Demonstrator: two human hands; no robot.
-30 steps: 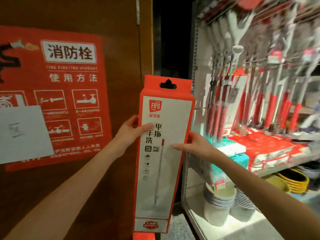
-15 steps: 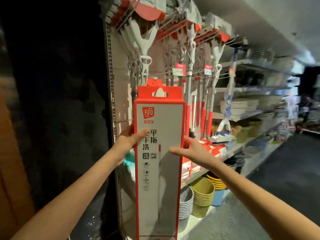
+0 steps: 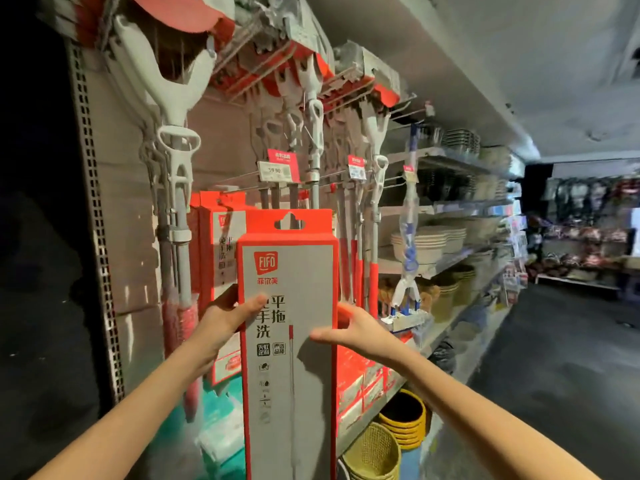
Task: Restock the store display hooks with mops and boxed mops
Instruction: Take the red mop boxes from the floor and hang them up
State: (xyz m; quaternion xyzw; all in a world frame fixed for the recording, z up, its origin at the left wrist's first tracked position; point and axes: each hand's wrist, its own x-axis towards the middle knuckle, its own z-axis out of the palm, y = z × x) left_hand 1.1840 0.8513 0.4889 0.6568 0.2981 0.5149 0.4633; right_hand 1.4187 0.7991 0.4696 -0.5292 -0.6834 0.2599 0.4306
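Store pegboard shelving (image 3: 114, 209) now fills the left and middle of the view, nearer than half a second ago, when the dark wall to its left took far more of the frame; the head has turned right and closed on the display. The boxed mop (image 3: 289, 358) has come along, upright and near centre; its top tab now stands about level with the hung boxes (image 3: 216, 251) just left of and behind it, which were hidden before. The grip is unchanged; the left hand (image 3: 225, 317) clasps the box's left edge, thumb across the front and fingers behind; the right hand (image 3: 353, 332) holds the right edge, thumb laid on the front face and fingers curled round the side.

Hanging mops (image 3: 173, 168) crowd the panel above and behind the box, their grey and red shafts dropping close past its top and right side; wire hooks (image 3: 235, 182) jut toward the near side just above the tab, one bearing a price tag (image 3: 282, 166). A blue-and-white mop (image 3: 407, 237) hangs further right, in front of stacked bowls (image 3: 426, 240); woven baskets (image 3: 405, 420) sit low on the near right, under the shelf edge.

Aisle floor (image 3: 554, 358) lies open to the right and toward the far end; on the left the shelving's perforated upright marks the edge, with darkness beyond. The hang hole (image 3: 289, 221) in the tab sits below the tagged hook, not yet on any hook.
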